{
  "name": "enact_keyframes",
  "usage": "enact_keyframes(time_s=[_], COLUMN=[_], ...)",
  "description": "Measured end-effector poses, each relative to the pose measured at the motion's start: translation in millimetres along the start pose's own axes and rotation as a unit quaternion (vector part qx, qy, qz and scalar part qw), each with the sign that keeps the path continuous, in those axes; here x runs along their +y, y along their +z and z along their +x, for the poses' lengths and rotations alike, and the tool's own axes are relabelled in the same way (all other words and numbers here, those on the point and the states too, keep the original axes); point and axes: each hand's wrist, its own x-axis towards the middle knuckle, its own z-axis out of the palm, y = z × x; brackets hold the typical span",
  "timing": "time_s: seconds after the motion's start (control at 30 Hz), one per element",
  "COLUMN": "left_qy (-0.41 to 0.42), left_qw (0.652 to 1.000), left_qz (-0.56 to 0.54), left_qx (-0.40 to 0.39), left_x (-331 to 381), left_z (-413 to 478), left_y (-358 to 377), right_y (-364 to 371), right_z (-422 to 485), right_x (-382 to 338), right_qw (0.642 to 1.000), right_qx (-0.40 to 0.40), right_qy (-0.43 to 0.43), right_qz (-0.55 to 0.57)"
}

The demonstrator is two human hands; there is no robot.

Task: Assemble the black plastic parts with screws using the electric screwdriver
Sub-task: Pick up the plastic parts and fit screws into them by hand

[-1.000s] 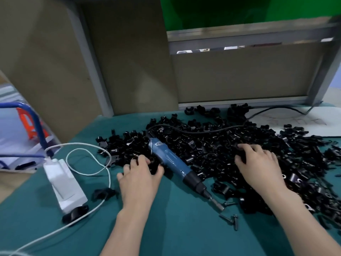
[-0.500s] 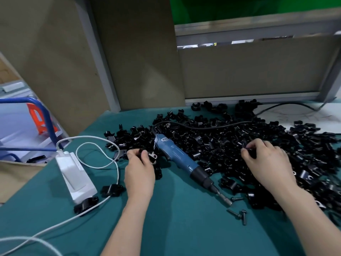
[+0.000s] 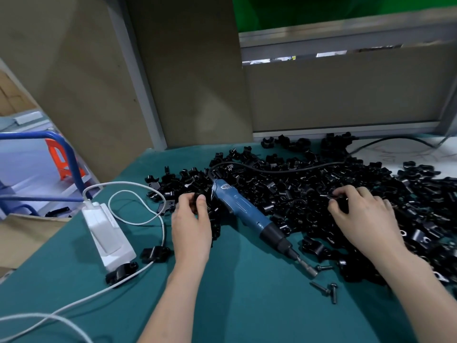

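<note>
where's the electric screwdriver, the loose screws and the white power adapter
electric screwdriver (image 3: 243, 214), head view, blue body
loose screws (image 3: 320, 288), head view, shank of the left one
white power adapter (image 3: 108, 233), head view, top face

Factory assembly bench: green mat (image 3: 247, 305), heaped black plastic parts (image 3: 309, 191), electric screwdriver (image 3: 244, 214)

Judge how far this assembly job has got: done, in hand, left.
Done: perhaps two black pieces set apart by the white adapter. In hand: the left hand grips a black part; the right hand digs in the pile. Left: nearly everything; the screwdriver lies untouched, screws loose beside it.
</note>
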Motion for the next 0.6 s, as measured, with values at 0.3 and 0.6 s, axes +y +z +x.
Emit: enact_keyframes(time_s=[0.3, 0.6], left_qy=[-0.003, -0.052], left_qw=[0.999, 0.956], left_qz=[0.008, 0.245], left_qx=[0.049, -0.15], left_x=[4.8, -14.2], left_z=[68.7, 123.3], left_y=[-13.5, -1.1], right_y=[8.4, 10.5], right_z=[0.6, 3.4], right_x=[-12.2, -6.9], right_qw=[0.997, 0.995], right_qx=[0.053, 0.06], right_qy=[-0.06, -0.064], right_qz=[0.013, 0.039])
